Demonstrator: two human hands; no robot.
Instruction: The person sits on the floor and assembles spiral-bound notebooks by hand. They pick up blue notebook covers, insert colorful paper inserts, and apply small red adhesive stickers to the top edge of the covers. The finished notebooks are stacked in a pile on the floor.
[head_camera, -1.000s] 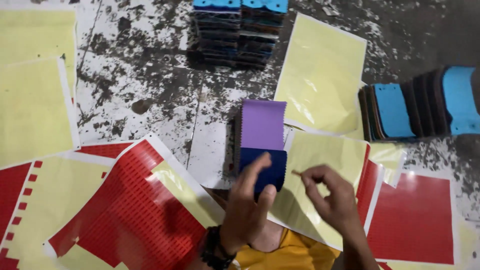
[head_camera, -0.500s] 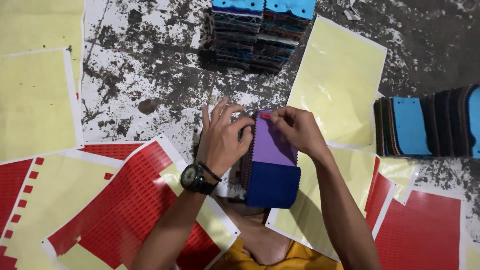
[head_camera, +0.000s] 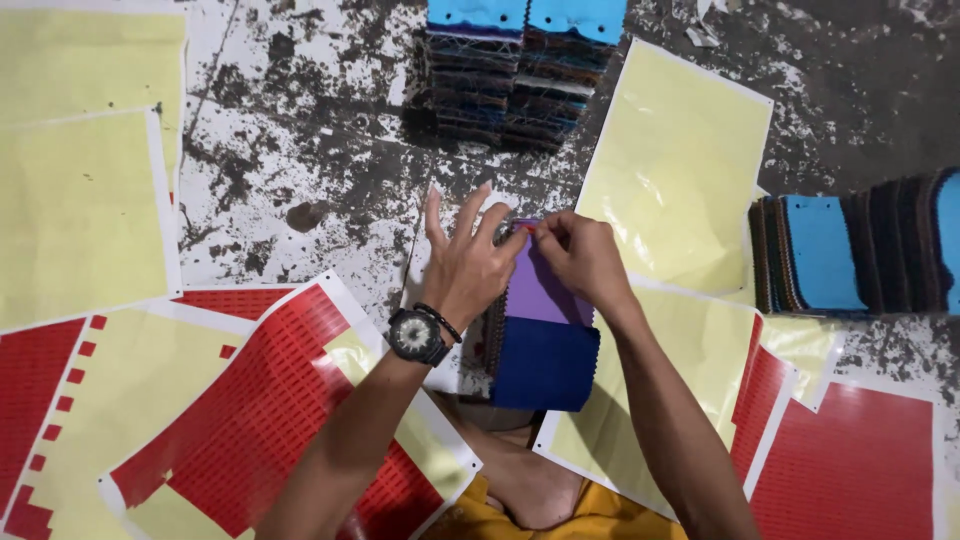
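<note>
- My left hand (head_camera: 468, 262) lies flat with fingers spread on the stack of fabric swatches (head_camera: 540, 340), pressing its left edge, I judge to keep the pile from sliding on the floor (head_camera: 300, 160);
- My right hand (head_camera: 580, 255) has thumb and forefinger pressed together at the top edge of the purple swatch (head_camera: 545, 290), pinching something small and red there; what it is I cannot tell;
- The purple swatch overlaps a navy swatch (head_camera: 545, 365) nearer my knees;
- Red sticker sheets (head_camera: 250, 420) and yellow backing sheets (head_camera: 680, 170) lie fanned around the stack, within reach;
- More swatch bundles (head_camera: 520, 70) sit further off and at my right (head_camera: 860, 245).
</note>
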